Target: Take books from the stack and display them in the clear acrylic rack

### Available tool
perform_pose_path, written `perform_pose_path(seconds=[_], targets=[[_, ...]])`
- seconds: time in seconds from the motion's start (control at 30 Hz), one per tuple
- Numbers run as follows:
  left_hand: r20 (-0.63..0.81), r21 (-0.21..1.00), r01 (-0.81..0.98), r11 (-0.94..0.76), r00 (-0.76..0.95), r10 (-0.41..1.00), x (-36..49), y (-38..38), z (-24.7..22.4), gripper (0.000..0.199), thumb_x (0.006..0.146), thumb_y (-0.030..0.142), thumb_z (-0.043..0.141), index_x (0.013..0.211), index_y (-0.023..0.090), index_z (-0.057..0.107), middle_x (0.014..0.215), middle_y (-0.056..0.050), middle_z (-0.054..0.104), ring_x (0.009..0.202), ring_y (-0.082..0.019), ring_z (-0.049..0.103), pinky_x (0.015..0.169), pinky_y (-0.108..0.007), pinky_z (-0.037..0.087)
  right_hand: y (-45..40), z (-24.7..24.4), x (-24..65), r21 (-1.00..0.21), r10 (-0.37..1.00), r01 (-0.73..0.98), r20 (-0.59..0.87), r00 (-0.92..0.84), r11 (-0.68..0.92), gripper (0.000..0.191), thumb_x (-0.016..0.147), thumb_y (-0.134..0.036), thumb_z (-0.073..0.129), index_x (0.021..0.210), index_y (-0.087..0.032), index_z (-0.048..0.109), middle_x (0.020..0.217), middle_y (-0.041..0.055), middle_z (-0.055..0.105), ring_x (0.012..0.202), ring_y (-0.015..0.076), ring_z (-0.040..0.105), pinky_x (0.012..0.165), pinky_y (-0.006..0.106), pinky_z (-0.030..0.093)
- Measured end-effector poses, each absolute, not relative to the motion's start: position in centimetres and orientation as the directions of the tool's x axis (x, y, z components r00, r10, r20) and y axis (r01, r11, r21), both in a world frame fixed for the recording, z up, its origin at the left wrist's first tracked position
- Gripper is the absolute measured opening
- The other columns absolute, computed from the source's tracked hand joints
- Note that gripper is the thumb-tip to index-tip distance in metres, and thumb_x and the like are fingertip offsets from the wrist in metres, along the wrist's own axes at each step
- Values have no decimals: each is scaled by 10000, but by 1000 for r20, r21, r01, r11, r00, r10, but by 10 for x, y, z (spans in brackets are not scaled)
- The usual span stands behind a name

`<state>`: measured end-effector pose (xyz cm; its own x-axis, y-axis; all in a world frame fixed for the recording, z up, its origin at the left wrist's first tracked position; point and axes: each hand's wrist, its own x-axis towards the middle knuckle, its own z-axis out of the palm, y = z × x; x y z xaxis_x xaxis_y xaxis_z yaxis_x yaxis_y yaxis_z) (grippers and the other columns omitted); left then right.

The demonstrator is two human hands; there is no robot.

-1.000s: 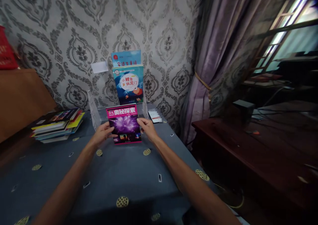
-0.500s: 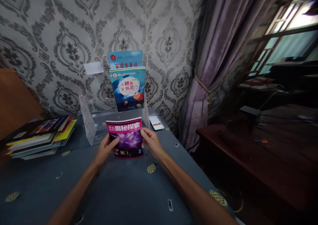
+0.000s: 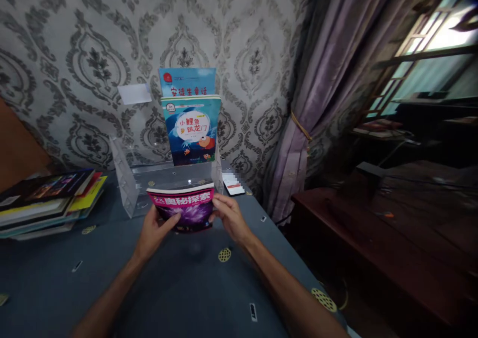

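Grasping 1 bowed book [image 3: 196, 214] (purple-covered) by opposite sides: left hand [image 3: 154, 232], right hand [image 3: 232, 219].

Head camera: looked forward and down from above the tablecloth [image 3: 168, 288]
Damask wallpaper [image 3: 257, 34]: faced nearly head-on
Purple-and-magenta paperback [image 3: 192, 212]: viewed from nearby

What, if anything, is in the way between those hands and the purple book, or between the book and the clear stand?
Nothing visible. The left hand and right hand hold the purple book at its sides. Nothing shows between it and the clear stand behind, though the book hides part of that gap.
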<state>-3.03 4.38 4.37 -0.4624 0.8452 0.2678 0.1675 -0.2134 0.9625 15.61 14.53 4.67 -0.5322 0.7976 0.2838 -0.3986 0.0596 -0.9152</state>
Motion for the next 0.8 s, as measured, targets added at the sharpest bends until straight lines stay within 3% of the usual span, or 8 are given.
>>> perform_pose_path(seconds=[0.1,0.23,0.43,0.63,0.8], targets=[[317,939,265,-219,-423,849,-29,37,47,415,694,480,786,963,188,663,910,-57,695,855,-238,649,742,-327,532,145,51,157,-884,797,-462,323,-511,62,404,772,-592,640,778,-198,732,877,85,702,825,233,624,670,332,536],[461,796,507,-331,-154,874,-36,23,45,290,768,466,719,878,198,718,844,-52,644,804,-211,608,728,-305,492,142,46,156,-886,766,-447,373,-524,125,452,857,-578,554,687,-203,739,897,94,736,893,247,652,799,369,509],[423,671,646,-364,70,903,-53,7,21,233,836,361,668,1011,213,712,1010,-77,634,999,-243,627,879,-352,493,127,18,165,-919,647,-247,393,-653,308,528,911,-596,533,621,-203,735,879,80,739,887,222,662,913,386,461],[299,581,727,-365,226,927,-60,-3,3,266,884,265,605,1142,243,668,1244,-93,618,1158,-252,600,985,-403,479,118,6,176,-903,525,-92,324,-787,419,478,928,-577,525,768,-190,755,944,89,732,908,210,674,832,357,502],[273,454,808,-374,274,922,-72,-5,-9,418,866,186,596,1273,280,614,1370,-94,596,1292,-274,528,1133,-550,324,115,7,173,-785,466,9,358,-809,619,358,974,-393,502,824,-184,750,976,93,739,920,203,676,829,348,512]])
